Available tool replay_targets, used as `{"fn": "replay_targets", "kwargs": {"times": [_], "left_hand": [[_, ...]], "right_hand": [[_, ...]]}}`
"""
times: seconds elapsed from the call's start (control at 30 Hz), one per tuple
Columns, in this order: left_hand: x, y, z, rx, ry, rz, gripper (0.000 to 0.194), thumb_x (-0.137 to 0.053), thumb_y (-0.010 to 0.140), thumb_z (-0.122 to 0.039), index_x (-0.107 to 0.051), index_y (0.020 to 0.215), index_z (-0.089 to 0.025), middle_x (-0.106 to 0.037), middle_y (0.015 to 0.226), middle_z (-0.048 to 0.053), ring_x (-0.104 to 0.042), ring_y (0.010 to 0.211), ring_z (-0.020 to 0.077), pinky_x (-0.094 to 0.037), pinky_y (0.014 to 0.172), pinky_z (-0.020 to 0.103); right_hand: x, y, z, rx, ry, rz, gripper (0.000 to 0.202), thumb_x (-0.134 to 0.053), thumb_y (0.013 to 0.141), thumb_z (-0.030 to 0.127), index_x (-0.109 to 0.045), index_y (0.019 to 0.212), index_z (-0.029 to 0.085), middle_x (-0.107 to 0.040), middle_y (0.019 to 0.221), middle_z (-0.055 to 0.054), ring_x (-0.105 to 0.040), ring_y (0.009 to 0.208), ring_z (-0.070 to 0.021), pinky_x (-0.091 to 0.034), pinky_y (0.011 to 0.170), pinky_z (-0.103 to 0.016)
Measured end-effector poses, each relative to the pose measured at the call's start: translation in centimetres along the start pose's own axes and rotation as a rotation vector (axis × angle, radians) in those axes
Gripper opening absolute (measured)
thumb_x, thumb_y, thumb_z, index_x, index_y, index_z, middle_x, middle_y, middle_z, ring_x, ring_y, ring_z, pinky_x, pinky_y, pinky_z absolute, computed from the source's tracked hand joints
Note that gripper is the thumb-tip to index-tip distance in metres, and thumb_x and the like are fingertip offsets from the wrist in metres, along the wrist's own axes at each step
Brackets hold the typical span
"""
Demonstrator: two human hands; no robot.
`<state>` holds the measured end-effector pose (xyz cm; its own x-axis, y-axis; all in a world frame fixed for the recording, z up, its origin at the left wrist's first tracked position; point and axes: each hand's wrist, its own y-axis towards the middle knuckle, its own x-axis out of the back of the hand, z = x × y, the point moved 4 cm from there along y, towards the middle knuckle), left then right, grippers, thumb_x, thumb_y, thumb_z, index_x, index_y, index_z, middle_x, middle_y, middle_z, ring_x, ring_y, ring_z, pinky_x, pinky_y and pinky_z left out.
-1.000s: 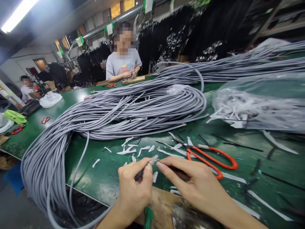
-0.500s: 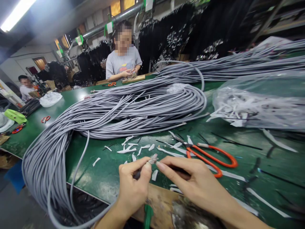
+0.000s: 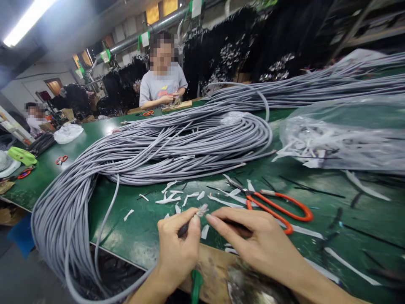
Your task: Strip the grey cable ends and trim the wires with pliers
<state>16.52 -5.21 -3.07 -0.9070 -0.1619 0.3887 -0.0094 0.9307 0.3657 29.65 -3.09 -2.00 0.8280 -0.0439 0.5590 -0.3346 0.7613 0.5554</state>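
Observation:
My left hand (image 3: 179, 242) is closed in a pinch around a grey cable, whose frayed, braided end (image 3: 202, 210) sticks up past the thumb and forefinger. A dark piece shows in the gap of that fist. From the lower left the cable (image 3: 126, 289) runs up to my left wrist. My right hand (image 3: 253, 232) has its thumb and forefinger drawn together right beside the frayed end; whether they grip a strand is too small to tell. Orange-handled scissors (image 3: 278, 204) lie just beyond my right hand, among white scraps (image 3: 172, 198) and black strips.
A large coil of grey cables (image 3: 152, 147) spreads over the green table (image 3: 114, 219) and hangs off its left edge. At right lies a clear plastic bag (image 3: 341, 135) of scraps. A wooden board (image 3: 211, 266) and green handle (image 3: 196, 285) are below my hands. A co-worker (image 3: 163, 84) sits opposite.
Both hands stay almost in place at the cable end. Slightly more of the dark piece shows in my left fist. The view has shifted a little.

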Motion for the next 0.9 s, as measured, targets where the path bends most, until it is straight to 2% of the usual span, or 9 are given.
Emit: {"fn": "replay_targets", "kwargs": {"times": [0.17, 0.37, 0.43, 0.5, 0.57, 0.67, 0.77, 0.83, 0.9], "left_hand": [[-0.3, 0.1, 0.3, 0.077, -0.064, 0.077, 0.033, -0.044, 0.085, -0.027, -0.075, 0.084, -0.014, -0.061, 0.057, 0.003, -0.047, 0.052, 0.0134, -0.038, 0.048, 0.021], [-0.5, 0.2, 0.6, 0.149, -0.046, 0.081, 0.032, -0.044, 0.083, -0.023, -0.074, 0.083, -0.013, -0.057, 0.056, 0.002, -0.039, 0.048, 0.0106, -0.033, 0.046, 0.021], [-0.6, 0.2, 0.5, 0.146, -0.026, 0.091, 0.031, -0.043, 0.083, -0.022, -0.073, 0.081, -0.013, -0.054, 0.054, 0.000, -0.036, 0.045, 0.0096, -0.030, 0.043, 0.021], [-0.6, 0.1, 0.3, 0.116, -0.003, 0.097, 0.031, -0.042, 0.084, -0.021, -0.072, 0.079, -0.014, -0.054, 0.053, 0.000, -0.035, 0.045, 0.0098, -0.029, 0.043, 0.021], [-0.6, 0.1, 0.0, 0.063, 0.020, 0.094, 0.031, -0.042, 0.084, -0.021, -0.072, 0.080, -0.014, -0.058, 0.057, 0.001, -0.040, 0.048, 0.0107, -0.031, 0.047, 0.022], [-0.7, 0.2, -0.3, 0.010, 0.070, 0.095, 0.029, -0.042, 0.085, -0.020, -0.071, 0.082, -0.015, -0.063, 0.064, 0.003, -0.046, 0.052, 0.0118, -0.034, 0.052, 0.023], [-0.8, 0.3, 0.0, 0.043, 0.180, 0.124, 0.030, -0.042, 0.084, -0.017, -0.069, 0.073, -0.016, -0.059, 0.055, 0.001, -0.042, 0.048, 0.0114, -0.030, 0.049, 0.024], [-0.7, 0.4, 0.3, 0.071, 0.227, 0.099, 0.032, -0.042, 0.085, -0.017, -0.069, 0.069, -0.016, -0.056, 0.051, 0.000, -0.040, 0.045, 0.0110, -0.029, 0.047, 0.024], [-0.5, 0.5, 0.5, 0.083, 0.189, 0.033, 0.032, -0.042, 0.086, -0.020, -0.071, 0.073, -0.015, -0.058, 0.052, 0.001, -0.042, 0.044, 0.0106, -0.031, 0.046, 0.023]], "right_hand": [[-0.2, 0.3, 0.1, 0.034, 0.008, 0.025, 0.040, -0.042, 0.091, 0.029, -0.057, 0.055, 0.018, -0.052, 0.044, 0.002, -0.044, 0.037, -0.0101, -0.034, 0.034, -0.020], [0.0, -0.5, 1.2, 0.231, -0.140, -0.174, 0.029, -0.046, 0.090, 0.019, -0.060, 0.065, 0.017, -0.060, 0.052, 0.000, -0.053, 0.040, -0.0100, -0.040, 0.043, -0.021], [0.0, -0.7, 1.4, 0.273, -0.162, -0.202, 0.026, -0.046, 0.090, 0.018, -0.061, 0.068, 0.016, -0.061, 0.053, -0.001, -0.055, 0.042, -0.0104, -0.041, 0.044, -0.021], [-0.1, -0.6, 1.1, 0.225, -0.135, -0.188, 0.028, -0.046, 0.090, 0.020, -0.061, 0.067, 0.017, -0.060, 0.050, 0.000, -0.052, 0.038, -0.0100, -0.040, 0.041, -0.021], [-0.1, -0.4, 0.5, 0.111, -0.063, -0.151, 0.030, -0.047, 0.090, 0.025, -0.061, 0.064, 0.018, -0.059, 0.048, 0.001, -0.050, 0.036, -0.0100, -0.039, 0.037, -0.021], [0.0, -0.3, 0.1, -0.020, 0.045, -0.116, 0.031, -0.047, 0.089, 0.029, -0.061, 0.062, 0.019, -0.060, 0.050, 0.001, -0.052, 0.039, -0.0114, -0.039, 0.035, -0.020], [0.5, -0.5, 1.1, 0.046, 0.075, -0.098, 0.028, -0.049, 0.087, 0.027, -0.060, 0.062, 0.021, -0.058, 0.048, 0.002, -0.050, 0.038, -0.0114, -0.040, 0.037, -0.021], [1.1, -0.7, 1.7, 0.106, 0.067, -0.126, 0.026, -0.051, 0.086, 0.027, -0.060, 0.062, 0.021, -0.055, 0.047, 0.002, -0.048, 0.037, -0.0113, -0.039, 0.039, -0.022], [1.4, -0.6, 1.2, 0.045, 0.063, -0.164, 0.027, -0.051, 0.086, 0.030, -0.060, 0.062, 0.021, -0.055, 0.047, 0.002, -0.047, 0.038, -0.0115, -0.038, 0.039, -0.022]]}}
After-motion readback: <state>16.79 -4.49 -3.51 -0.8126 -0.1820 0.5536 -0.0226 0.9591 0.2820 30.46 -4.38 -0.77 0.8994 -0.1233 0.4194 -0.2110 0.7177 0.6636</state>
